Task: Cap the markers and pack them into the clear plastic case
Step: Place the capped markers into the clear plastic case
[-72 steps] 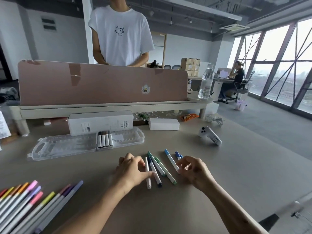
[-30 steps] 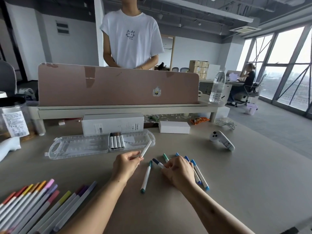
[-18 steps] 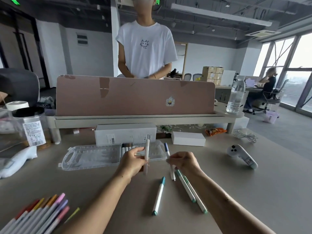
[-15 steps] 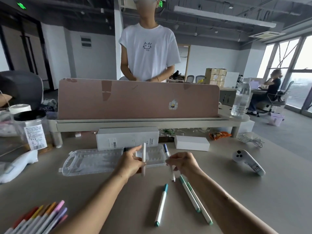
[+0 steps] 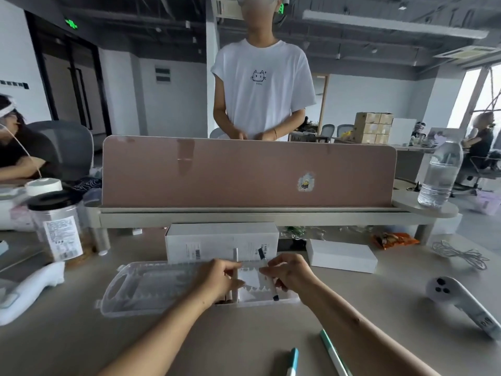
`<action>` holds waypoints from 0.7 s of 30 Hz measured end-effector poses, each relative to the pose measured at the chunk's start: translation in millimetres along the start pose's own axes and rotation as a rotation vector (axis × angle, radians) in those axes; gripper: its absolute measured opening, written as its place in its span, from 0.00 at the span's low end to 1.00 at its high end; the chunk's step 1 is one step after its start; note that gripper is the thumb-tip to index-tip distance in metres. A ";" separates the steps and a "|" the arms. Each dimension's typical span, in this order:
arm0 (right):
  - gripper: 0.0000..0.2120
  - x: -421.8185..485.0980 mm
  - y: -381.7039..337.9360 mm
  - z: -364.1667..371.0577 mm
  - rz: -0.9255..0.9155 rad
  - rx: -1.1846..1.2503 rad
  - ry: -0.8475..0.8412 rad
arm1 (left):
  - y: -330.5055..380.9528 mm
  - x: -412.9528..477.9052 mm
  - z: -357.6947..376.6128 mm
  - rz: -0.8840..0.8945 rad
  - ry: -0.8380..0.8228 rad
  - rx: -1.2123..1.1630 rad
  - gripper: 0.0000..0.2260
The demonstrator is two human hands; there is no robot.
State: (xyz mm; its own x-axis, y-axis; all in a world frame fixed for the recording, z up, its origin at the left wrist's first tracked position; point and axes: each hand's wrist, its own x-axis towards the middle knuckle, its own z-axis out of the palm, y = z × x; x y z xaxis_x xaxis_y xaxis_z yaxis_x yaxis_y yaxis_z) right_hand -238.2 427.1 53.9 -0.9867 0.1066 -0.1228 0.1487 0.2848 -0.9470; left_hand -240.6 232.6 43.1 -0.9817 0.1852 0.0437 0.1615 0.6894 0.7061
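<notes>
Markers are being handled over the clear plastic case (image 5: pixel 151 286), which lies open on the table (image 5: pixel 81 346) with its handled half toward nine o'clock and its slotted tray toward three o'clock. A white marker (image 5: pixel 235 255) is held upright by the left hand (image 5: pixel 219 278), whose fingers are curled round the lower barrel; the upper end points to twelve o'clock. A dark-capped marker (image 5: pixel 272 289) is pinched by the right hand (image 5: pixel 288 272) between thumb and curled fingers, and is tilted from about eleven o'clock down to five o'clock over the tray. A few packed markers (image 5: pixel 230 296) are glimpsed in the tray just below the left hand. Two loose markers, a teal one (image 5: pixel 293 360) and a green one (image 5: pixel 333 352), lie on the table at five o'clock of the case, well apart from it.

The step in hand is judged to be the seating of the held markers in the next free slots. Each cap should first be pressed fully home; whether the white marker is capped cannot be told. Each barrel should be turned parallel to the packed ones, lowered just beside them, and pressed along its length so that it is caught by the ridges. One marker should be placed at a time, so that the tray, probably light, is not pushed toward the white box (image 5: pixel 222 240) at twelve o'clock.
</notes>
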 end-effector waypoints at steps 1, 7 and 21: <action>0.12 3.6 0.8 2.3 0.000 0.007 -0.001 | -2.6 4.0 2.3 -0.007 -0.008 0.004 0.26; 0.12 18.8 10.1 5.8 0.028 0.061 -0.003 | -8.4 17.7 13.2 0.025 -0.003 0.092 0.28; 0.13 30.1 14.8 3.4 0.046 0.076 -0.027 | -24.0 23.9 21.2 0.056 -0.004 0.278 0.25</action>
State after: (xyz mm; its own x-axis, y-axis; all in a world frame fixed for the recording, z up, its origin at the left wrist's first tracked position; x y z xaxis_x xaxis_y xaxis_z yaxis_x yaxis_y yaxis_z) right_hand -265.9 431.3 35.2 -0.9806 0.0914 -0.1734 0.1890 0.2069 -0.9599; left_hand -265.9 235.4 12.1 -0.9701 0.2309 0.0742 0.2376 0.8436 0.4815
